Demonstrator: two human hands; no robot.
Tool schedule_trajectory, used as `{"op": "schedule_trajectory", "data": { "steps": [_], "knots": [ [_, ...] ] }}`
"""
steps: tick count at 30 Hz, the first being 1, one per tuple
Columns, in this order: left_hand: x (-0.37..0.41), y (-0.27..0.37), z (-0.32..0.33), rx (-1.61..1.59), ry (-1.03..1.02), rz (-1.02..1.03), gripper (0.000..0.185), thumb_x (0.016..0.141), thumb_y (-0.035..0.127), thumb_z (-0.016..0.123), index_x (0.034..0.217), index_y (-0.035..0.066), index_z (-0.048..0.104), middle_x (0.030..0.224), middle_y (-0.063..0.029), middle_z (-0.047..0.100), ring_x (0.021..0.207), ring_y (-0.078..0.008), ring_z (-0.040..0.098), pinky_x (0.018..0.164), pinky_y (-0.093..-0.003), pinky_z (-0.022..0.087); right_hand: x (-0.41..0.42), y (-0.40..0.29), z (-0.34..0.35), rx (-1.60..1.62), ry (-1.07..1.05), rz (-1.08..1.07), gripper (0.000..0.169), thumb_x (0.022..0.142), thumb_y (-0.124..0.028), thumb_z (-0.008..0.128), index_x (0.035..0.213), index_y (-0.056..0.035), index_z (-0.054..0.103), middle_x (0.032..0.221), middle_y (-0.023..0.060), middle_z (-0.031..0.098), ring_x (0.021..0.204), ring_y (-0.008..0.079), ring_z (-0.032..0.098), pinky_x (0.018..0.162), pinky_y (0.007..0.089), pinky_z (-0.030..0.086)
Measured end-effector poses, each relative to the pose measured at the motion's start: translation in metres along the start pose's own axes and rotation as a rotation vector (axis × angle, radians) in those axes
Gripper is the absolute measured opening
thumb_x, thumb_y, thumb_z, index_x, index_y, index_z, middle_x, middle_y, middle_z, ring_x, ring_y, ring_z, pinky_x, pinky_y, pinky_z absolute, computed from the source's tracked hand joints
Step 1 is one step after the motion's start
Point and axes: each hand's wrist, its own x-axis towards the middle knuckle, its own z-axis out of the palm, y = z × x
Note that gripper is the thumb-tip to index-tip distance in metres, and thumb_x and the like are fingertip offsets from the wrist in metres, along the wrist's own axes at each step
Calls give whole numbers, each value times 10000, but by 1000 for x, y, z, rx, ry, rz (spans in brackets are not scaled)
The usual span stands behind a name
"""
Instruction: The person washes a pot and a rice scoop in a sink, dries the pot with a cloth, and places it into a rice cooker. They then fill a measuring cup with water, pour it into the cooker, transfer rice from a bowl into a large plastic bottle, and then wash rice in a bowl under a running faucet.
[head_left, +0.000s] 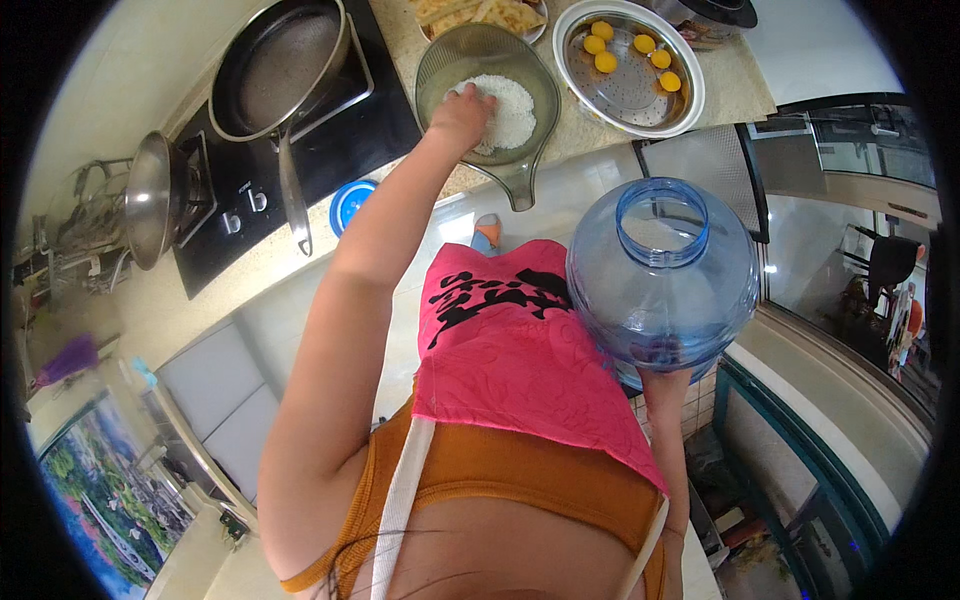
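Note:
My left hand reaches down into a translucent, handled plastic basin, with its fingers at a mound of white rice-like grains. The fingertips are partly hidden, so whether they grasp any grains does not show. On the right, my right hand holds a large clear blue plastic jar low on its near side. The jar's wide mouth is uncovered and faces up towards me. Several of my right fingers are blurred behind the plastic.
A steamer pot holds several yellow balls resembling egg yolks on a perforated tray. Flatbread pieces lie on a plate behind the basin. A frying pan and a wok sit on the gas hob. A blue lid lies near the counter edge.

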Motion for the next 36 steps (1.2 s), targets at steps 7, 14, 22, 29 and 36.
{"op": "schedule_trajectory", "data": {
  "steps": [7, 14, 22, 29, 36],
  "knots": [
    [-12, 7, -25, -251, -17, 223, 397, 779, 7, 531, 1160, 114, 562, 1208, -134, 524, 1095, -344, 548, 883, -412, 474, -2, 4, -3, -38, -33, 23, 224, 697, -34, 737, 880, 23, 622, 810, 92, 653, 753, 154, 579, 691, 302, 465],
    [-15, -10, -20, -680, 572, 338, 561, 665, -184, 436, 1115, 121, 577, 1324, -150, 479, 1221, -346, 460, 1007, -375, 395, 32, -18, -30, -153, -74, -158, 268, 667, -57, 768, 876, 16, 618, 718, 75, 645, 664, 179, 599, 648, 316, 480],
    [-20, 1, -26, -1385, 316, 256, 337, 976, 210, 446, 1286, 92, 505, 1397, -122, 423, 1302, -218, 372, 1067, -320, 290, 48, -128, -52, -290, -354, -338, 381, 682, -183, 818, 913, 14, 588, 764, 88, 651, 664, 147, 589, 633, 298, 476],
    [-62, 49, -75, -2254, -67, 384, 543, 989, 436, 302, 1334, 46, 458, 1357, -93, 469, 1255, -203, 430, 1071, -350, 290, 81, -235, -26, -628, -513, -140, 511, 778, -416, 728, 885, 54, 558, 683, 129, 624, 621, 197, 612, 588, 317, 481],
    [-43, 39, -48, -2533, -315, 365, 489, 982, 392, 362, 1257, 21, 522, 1208, -118, 585, 1067, -211, 588, 962, -338, 442, 92, -313, 16, -811, -732, 70, 635, 784, -590, 641, 740, 36, 547, 538, 53, 544, 449, 121, 545, 429, 264, 428]
  ]
}}
